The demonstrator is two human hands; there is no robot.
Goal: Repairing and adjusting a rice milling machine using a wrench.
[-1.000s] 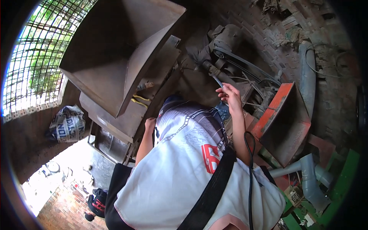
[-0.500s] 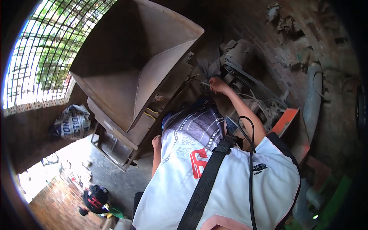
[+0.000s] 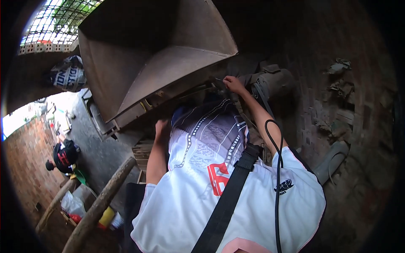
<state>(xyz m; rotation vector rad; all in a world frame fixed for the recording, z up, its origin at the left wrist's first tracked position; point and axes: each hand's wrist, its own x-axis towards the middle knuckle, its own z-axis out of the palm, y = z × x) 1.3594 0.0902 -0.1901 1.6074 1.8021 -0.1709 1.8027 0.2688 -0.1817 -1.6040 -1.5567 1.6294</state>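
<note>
My right hand (image 3: pixel 232 83) is closed on a thin metal rod (image 3: pixel 217 79) beside the dark metalwork under a large steel hopper (image 3: pixel 173 67), right of its lower edge. My left hand (image 3: pixel 161 125) is low beside my body, below that edge, its fingers curled; whatever it may grip is hidden. A yellow-handled tool (image 3: pixel 147 103) lies on the hopper's frame between my hands, close to a small wrapped piece (image 3: pixel 160 93). My striped and white shirt covers the lower middle of the view.
A dusty motor with belt (image 3: pixel 272 82) and a grey pipe (image 3: pixel 331 162) stand right by a brick wall. At left are a printed sack (image 3: pixel 67 76), a co-worker (image 3: pixel 63 156) on the lower floor, a wooden pole railing (image 3: pixel 105 196) and plastic bags (image 3: pixel 71 204).
The view has turned, bringing the wooden railing into sight and taking the orange chute out. My right hand, with the rod, has moved up and left toward the hopper.
</note>
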